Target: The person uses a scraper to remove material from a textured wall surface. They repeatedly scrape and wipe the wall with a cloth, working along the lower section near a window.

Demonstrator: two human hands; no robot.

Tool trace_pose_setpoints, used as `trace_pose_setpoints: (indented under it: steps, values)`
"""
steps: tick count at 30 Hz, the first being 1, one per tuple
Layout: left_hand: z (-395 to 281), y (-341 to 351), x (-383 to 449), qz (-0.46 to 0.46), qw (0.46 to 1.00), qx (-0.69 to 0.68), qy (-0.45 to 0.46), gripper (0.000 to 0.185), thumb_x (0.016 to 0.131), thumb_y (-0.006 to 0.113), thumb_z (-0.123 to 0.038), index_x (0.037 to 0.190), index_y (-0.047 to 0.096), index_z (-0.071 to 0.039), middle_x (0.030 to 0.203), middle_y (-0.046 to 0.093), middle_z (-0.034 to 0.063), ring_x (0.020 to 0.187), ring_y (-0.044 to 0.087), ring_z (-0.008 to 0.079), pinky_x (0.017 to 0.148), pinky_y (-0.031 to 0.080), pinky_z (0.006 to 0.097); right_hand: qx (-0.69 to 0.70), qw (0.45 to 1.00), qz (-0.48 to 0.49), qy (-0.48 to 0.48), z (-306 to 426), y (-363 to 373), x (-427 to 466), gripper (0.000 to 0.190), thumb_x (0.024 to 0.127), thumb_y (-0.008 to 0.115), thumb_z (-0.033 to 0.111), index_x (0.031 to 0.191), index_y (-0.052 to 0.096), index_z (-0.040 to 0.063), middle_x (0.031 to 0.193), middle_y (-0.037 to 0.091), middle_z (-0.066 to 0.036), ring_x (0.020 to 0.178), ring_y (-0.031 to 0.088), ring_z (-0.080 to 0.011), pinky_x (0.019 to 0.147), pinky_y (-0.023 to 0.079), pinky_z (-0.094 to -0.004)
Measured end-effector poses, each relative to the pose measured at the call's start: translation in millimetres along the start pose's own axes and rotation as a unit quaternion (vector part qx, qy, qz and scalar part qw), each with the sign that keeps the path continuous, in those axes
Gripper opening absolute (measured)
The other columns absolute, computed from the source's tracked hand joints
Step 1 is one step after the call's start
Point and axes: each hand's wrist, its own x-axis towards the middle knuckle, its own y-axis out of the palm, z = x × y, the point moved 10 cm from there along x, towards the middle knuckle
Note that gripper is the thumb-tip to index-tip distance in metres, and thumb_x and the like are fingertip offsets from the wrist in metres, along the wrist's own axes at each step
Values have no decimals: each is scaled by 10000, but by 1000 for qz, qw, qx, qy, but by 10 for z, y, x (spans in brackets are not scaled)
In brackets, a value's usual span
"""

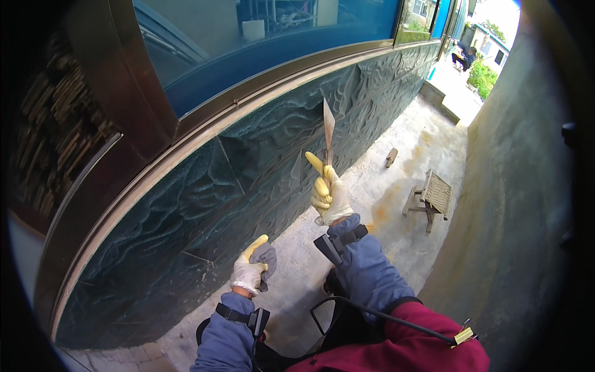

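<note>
My right hand [331, 195], in a yellow and white glove, grips the handle of a pointed metal trowel [328, 122]. The blade points up and away, in front of dark textured wall tiles [274, 153]; whether it touches them I cannot tell. Lower and to the left, my left hand [248, 269], gloved the same way, holds a bunched grey cloth [265, 260] near the foot of the tiled wall. Thin pale joint lines run between some tiles. Blue sleeves with black straps cover both forearms.
A brown metal window frame [204, 111] runs above the tiles. On the concrete floor [372, 200] stand a small wooden stool with a woven seat [437, 193] and a short brown block [392, 157]. A plain wall [502, 186] bounds the right side. Far off sits a person [465, 58].
</note>
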Motion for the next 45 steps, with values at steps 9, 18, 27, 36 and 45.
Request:
trace_pose_setpoints:
  steps: [9, 18, 27, 36, 45]
  values:
    - [54, 3, 17, 4, 1000, -13, -15, 684, 643, 484, 243, 1263, 566, -32, 1286, 571, 48, 1155, 538, 147, 982, 398, 235, -25, 999, 36, -25, 169, 109, 60, 481, 1021, 325, 367, 1424, 345, 106, 451, 341, 42, 321, 240, -40, 301, 215, -191]
    - [13, 61, -10, 9, 1000, -22, -14, 725, 625, 431, 256, 1290, 535, -14, 1273, 573, 53, 1095, 575, 146, 918, 448, 226, -43, 995, 58, -64, 303, 202, 26, 479, 1011, 364, 371, 1395, 397, 86, 501, 422, 20, 355, 274, -48, 333, 218, -198]
    - [63, 107, 5, 23, 996, -73, -46, 696, 663, 441, 277, 1289, 529, -14, 1276, 574, 82, 1098, 585, 158, 943, 466, 254, -63, 997, 33, -31, 246, 205, 31, 480, 1005, 374, 383, 1397, 399, 105, 513, 454, 12, 346, 283, -61, 323, 218, -206]
    - [28, 25, 12, -6, 1000, -26, -10, 688, 679, 434, 248, 1311, 507, -15, 1280, 563, 67, 1101, 580, 171, 956, 459, 268, -57, 996, 34, -66, 342, 315, 37, 479, 1014, 345, 376, 1408, 382, 107, 483, 389, 39, 332, 264, -42, 301, 210, -197]
    - [134, -121, 80, -63, 982, -180, -10, 601, 827, 514, 167, 1379, 430, -55, 1354, 495, 74, 1177, 524, 173, 995, 417, 267, -68, 997, -39, -23, 179, 242, 12, 484, 1018, 331, 369, 1402, 383, 80, 471, 384, 41, 326, 256, -40, 293, 227, -192]
